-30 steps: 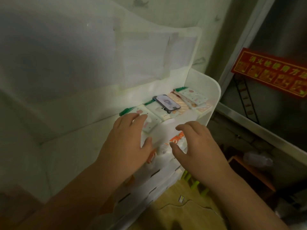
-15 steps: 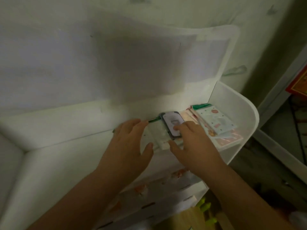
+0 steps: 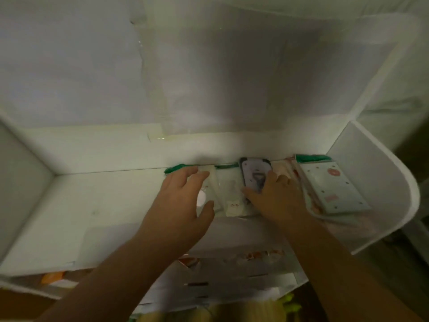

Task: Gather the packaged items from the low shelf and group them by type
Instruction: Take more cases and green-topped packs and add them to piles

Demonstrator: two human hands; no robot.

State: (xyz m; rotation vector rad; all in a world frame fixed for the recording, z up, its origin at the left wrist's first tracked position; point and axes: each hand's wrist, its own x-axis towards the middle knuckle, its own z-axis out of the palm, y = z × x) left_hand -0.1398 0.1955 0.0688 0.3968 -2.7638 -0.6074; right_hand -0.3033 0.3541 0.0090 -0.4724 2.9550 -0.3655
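Several flat packets lie in a row along the back of a white shelf [image 3: 88,212]. My left hand [image 3: 183,201] rests with spread fingers on the leftmost green-topped packet [image 3: 204,182]. A pale packet [image 3: 232,196] lies between my hands. My right hand [image 3: 276,201] lies on a dark phone-like card [image 3: 254,173] that sits on top of the packets, thumb at its left edge. To the right, a stack of white dotted packets with a green top [image 3: 329,187] leans against the shelf's side wall.
The shelf's curved right wall [image 3: 380,182] and back wall [image 3: 139,149] close the packets in. The left half of the shelf bears nothing. Below the front edge, lower tiers hold orange-printed packages [image 3: 262,254]. A yellowish floor [image 3: 243,312] shows at the bottom.
The view has closed in on the shelf. Both hands have reached farther back over the packets; the right hand has come to lie on the dark card.
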